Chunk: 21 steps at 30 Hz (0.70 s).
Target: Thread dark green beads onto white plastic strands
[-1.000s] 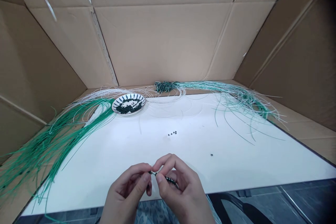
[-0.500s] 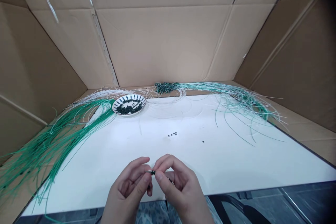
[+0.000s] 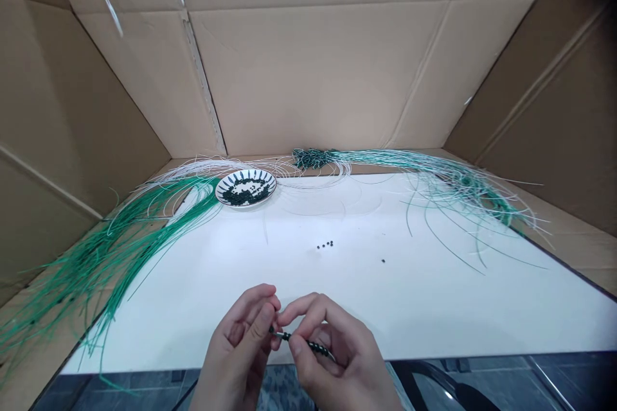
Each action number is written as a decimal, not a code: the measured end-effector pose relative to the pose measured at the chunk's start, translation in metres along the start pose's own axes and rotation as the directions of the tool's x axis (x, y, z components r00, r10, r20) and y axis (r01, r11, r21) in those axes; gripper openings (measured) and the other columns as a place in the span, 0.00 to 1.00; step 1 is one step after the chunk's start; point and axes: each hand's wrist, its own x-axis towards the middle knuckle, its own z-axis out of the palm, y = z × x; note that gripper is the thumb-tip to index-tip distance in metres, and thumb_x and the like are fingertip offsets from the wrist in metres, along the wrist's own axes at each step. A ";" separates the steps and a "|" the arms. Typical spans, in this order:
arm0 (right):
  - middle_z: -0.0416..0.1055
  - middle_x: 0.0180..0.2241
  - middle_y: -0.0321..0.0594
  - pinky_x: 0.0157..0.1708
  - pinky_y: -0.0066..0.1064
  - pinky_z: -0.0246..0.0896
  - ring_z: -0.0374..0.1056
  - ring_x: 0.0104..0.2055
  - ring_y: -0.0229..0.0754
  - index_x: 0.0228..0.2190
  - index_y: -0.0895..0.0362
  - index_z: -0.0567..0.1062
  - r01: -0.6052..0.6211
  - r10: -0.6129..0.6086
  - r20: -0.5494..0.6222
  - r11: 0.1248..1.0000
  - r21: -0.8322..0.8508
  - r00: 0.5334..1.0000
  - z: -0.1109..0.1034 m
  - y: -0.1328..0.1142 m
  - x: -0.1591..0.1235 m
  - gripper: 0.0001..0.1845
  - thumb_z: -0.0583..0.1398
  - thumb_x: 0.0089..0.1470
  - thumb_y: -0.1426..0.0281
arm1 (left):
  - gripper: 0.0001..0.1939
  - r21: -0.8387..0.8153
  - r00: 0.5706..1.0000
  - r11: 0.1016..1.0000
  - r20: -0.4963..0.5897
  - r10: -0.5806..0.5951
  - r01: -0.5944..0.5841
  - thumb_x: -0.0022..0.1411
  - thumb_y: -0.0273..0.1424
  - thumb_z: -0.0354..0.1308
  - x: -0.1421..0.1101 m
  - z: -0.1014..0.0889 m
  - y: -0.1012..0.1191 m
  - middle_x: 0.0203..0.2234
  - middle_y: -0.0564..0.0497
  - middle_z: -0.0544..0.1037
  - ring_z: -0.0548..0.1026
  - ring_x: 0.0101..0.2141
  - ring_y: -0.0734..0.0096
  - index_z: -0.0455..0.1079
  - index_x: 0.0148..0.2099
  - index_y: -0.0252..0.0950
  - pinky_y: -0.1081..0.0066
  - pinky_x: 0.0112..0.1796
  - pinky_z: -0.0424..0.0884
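Near the front edge of the white board, both hands work close together on a thin braided cord (image 3: 319, 348) in dark green and white. My left hand (image 3: 243, 340) pinches its left end between thumb and fingers. From the other side, my right hand (image 3: 337, 350) grips the cord with thumb and index finger, and its patterned part runs back under the palm. Dark spots like small beads show on the stretch between the fingertips; their detail is too small to tell.
A striped plate (image 3: 247, 172) holds many small black beads. Several loose beads (image 3: 324, 245) lie mid-board. Green strands (image 3: 159, 241) spread at left, and a green-white bundle (image 3: 385, 157) lies along the back. Cardboard walls (image 3: 308, 77) enclose the white board (image 3: 202, 295).
My right hand has moved slightly down and right, and more of the patterned cord shows beneath it. The whole view has shifted a little.
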 end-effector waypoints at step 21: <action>0.79 0.37 0.43 0.16 0.28 0.36 0.69 0.24 0.38 0.24 0.53 0.69 0.242 -0.256 -0.024 0.937 -0.253 0.966 -0.001 0.031 0.001 0.07 0.63 0.47 0.73 | 0.25 -0.027 0.998 1.000 -0.056 -0.003 0.001 0.29 0.44 0.82 -0.005 0.002 -0.001 0.24 0.54 0.79 0.72 0.28 0.75 0.82 0.31 0.40 0.80 0.28 0.69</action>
